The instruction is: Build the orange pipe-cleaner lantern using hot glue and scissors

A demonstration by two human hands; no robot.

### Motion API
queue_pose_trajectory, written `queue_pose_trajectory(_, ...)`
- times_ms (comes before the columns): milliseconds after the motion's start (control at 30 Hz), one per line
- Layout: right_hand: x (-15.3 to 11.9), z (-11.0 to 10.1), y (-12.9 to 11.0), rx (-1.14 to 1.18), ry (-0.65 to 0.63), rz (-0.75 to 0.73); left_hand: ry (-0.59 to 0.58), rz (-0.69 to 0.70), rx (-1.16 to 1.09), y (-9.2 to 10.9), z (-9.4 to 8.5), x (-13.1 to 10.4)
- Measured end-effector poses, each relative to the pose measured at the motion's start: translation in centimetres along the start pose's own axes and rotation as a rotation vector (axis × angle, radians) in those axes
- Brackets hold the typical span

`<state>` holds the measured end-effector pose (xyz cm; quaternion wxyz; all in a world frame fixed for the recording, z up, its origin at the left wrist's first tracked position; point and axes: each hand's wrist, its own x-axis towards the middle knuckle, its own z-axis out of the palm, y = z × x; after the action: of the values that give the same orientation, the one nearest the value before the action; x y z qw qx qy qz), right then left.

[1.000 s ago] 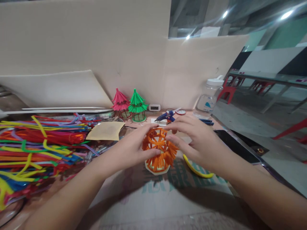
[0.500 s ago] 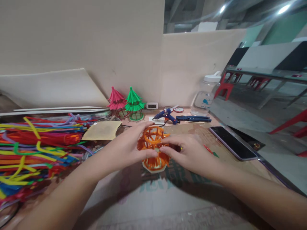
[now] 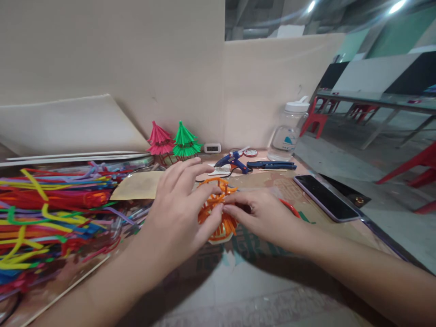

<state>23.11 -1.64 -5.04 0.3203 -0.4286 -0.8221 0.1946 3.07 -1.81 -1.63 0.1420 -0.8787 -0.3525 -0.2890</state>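
An orange pipe-cleaner structure (image 3: 227, 223) with a pale base stands at the middle of the table, partly covered by my hands. My left hand (image 3: 185, 204) reaches over its left side, thumb and index finger bent toward each other at its middle. On the right, my right hand (image 3: 260, 213) has thumb and index finger pinched together against the structure. What lies between the fingertips is too small to make out. Behind them stand a pink roofed model (image 3: 160, 138) and a green one (image 3: 186, 141).
Bundles of colourful pipe cleaners (image 3: 51, 200) cover the left side. At the back are a blue glue gun (image 3: 235, 160), blue pliers (image 3: 271, 165), a small clock (image 3: 212, 148) and a water bottle (image 3: 288, 131). A phone (image 3: 325, 197) lies at right, by the table's edge.
My left hand has turned over the structure, its thumb and index finger now close to my right fingertips. A thin stick shows at lower left. The whole view has shifted slightly.
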Motion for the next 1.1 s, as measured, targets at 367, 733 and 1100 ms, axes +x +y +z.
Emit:
queue_pose_trajectory(367, 0.11, 0.1, 0.17, -0.004, -0.014, 0.007, 0.035, 0.018, 0.03, 0.15, 0.2, 0.06)
queue_pose_trajectory(733, 0.15, 0.01, 0.12, -0.003, -0.017, 0.029, 0.024, 0.017, 0.002, 0.03, 0.24, 0.17)
queue_pose_trajectory(1100, 0.17, 0.06, 0.24, -0.005, -0.027, 0.029, 0.019, 0.039, 0.001, -0.11, 0.3, 0.2)
